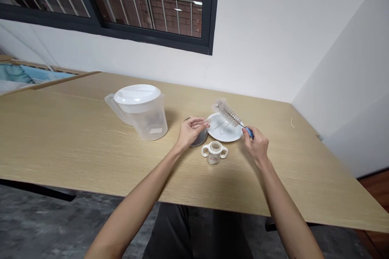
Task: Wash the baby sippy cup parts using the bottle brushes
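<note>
My right hand [257, 143] is closed round the blue handle of a bottle brush [229, 114], whose white bristles point up and left above a white plate [220, 138]. In the fingertips of my left hand [192, 130] is a small clear piece [207, 123], at the plate's left edge; its kind is too small to make out. Partly under that hand lies a round grey metal-looking dish or lid [200, 139]. Just in front of the plate stands a small clear baby bottle [214, 158] with a white two-handled collar, upright, its mouth uncovered. A thin rod and a small clear part lie on the plate.
A translucent pitcher [148, 123] with a white lid stands to the left on the wooden table [75, 141]. A thin pale strip [292, 123] lies at the far right. Behind the table are a white wall [258, 48] and a barred window [152, 0].
</note>
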The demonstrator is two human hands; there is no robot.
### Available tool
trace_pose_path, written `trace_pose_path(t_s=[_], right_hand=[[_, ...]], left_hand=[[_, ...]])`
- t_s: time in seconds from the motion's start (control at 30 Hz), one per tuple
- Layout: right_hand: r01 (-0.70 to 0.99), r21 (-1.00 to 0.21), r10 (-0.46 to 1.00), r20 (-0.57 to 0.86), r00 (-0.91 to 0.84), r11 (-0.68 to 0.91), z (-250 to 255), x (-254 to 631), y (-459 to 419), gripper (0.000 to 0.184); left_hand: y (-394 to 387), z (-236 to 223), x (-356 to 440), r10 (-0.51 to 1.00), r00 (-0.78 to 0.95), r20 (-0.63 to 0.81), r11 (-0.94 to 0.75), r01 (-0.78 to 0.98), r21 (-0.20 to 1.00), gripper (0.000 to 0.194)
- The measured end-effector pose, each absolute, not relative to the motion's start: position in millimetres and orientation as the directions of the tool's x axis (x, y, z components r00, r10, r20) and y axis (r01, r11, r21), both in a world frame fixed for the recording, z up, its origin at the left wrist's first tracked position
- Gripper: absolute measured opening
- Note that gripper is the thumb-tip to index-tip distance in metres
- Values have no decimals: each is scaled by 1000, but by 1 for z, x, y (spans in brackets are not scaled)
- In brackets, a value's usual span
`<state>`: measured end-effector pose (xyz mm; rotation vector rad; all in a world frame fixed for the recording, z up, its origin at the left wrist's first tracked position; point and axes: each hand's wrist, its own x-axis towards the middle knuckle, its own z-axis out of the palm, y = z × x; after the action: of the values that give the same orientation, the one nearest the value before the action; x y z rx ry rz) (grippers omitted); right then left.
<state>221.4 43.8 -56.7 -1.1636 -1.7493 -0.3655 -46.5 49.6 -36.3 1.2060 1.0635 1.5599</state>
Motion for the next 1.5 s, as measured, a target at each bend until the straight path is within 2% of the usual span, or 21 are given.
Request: trace_pose_path(t_s=[0.1,0.27,0.47,0.6,0.77,0.83,0.97,1.1,1.23,1.33,1.4,1.5], right_hand=[[790,-270,539,837,-90,551,-57,216,41,23],[790,-187,558,800,-223,584,-59,213,40,20],[821,-232,572,809,-135,521,-58,218,42,22],[777,-272,552,826,-114,567,-57,215,41,21],[743,-257,531,833,-153,618,-59,210,38,17],[744,-240,537,823,-185,624,-59,210,39,17],[807,-215,570,803,-175,551,-60,213,41,19],[841,-251,583,807,-91,478,-60,216,43,22],[773,-305,571,816,-89,557,-60,211,40,24],[744,-276,568,806,-166,609,-62,206,39,23],[770,-253,581,794,-181,586,-62,208,40,23],[819,-270,607,786,-117,507,-63,216,44,25]], left_hand=[[51,-39,-46,946,-192,262,-287,-119,951,57],[55,-38,-59,905,-279,321,-349,-56,935,50],[56,-35,-64,855,-268,443,-470,-41,882,58],[55,-36,-62,865,-234,444,-452,21,892,42],[55,-39,-64,823,-236,516,-473,219,854,28],[55,-41,-64,815,-246,525,-472,243,847,24],[57,-41,-65,798,-337,500,-441,239,865,25],[58,-39,-65,794,-393,464,-399,238,885,28],[57,-39,-66,808,-358,469,-393,265,880,25],[55,-38,-66,805,-334,490,-416,272,868,24],[54,-37,-65,805,-342,485,-427,235,873,25],[54,-34,-64,826,-363,431,-431,86,898,32]])
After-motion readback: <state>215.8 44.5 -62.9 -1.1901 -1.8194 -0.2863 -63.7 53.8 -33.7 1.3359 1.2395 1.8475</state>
